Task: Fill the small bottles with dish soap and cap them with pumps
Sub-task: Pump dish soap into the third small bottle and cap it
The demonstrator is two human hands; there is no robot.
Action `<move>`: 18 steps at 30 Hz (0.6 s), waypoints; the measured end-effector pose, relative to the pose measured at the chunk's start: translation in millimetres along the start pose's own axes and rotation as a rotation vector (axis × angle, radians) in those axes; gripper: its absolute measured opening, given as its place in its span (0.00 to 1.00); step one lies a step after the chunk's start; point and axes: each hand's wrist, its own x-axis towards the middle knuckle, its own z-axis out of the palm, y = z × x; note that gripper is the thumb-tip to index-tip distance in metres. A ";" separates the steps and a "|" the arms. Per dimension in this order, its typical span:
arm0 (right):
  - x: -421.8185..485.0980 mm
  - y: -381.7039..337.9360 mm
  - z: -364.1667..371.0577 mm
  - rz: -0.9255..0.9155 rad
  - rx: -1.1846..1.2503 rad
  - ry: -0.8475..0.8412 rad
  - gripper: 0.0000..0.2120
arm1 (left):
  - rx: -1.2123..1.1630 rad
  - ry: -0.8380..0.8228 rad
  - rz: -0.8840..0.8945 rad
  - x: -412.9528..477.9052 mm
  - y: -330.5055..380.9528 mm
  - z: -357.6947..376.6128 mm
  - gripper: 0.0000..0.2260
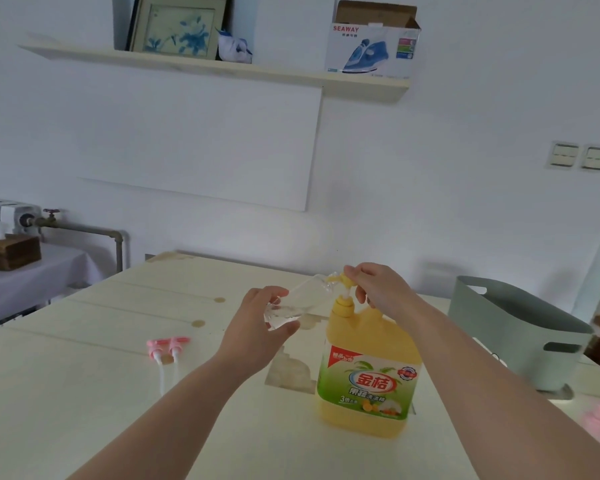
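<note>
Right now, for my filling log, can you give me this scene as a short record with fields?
left hand: holds the small bottle tilted, mouth at the pump head
right hand: grips the pump head
soap jug: upright on the table
pink pumps: two, lying left of the jug
basket: right of the jug

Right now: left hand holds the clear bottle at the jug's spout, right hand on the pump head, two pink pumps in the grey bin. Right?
Not the bin: head view shows the two pink pumps lying on the table, left of the jug. The rest holds.
</note>
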 end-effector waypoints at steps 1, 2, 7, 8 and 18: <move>0.0 0.3 -0.2 -0.002 0.011 -0.003 0.19 | -0.004 0.002 0.007 0.0 -0.3 0.7 0.20; 0.4 0.2 -0.3 -0.005 0.016 -0.006 0.17 | -0.007 0.006 0.016 -0.2 -1.5 1.4 0.20; 3.1 -0.8 0.8 -0.010 -0.026 0.001 0.14 | -0.057 0.009 -0.019 -1.1 -6.4 2.9 0.21; 2.7 -0.1 1.6 -0.010 -0.043 0.007 0.15 | -0.075 0.005 -0.028 -1.0 -5.6 2.9 0.20; -0.2 2.5 3.1 -0.019 -0.058 0.048 0.19 | -0.063 -0.111 -0.027 -7.0 0.9 3.5 0.18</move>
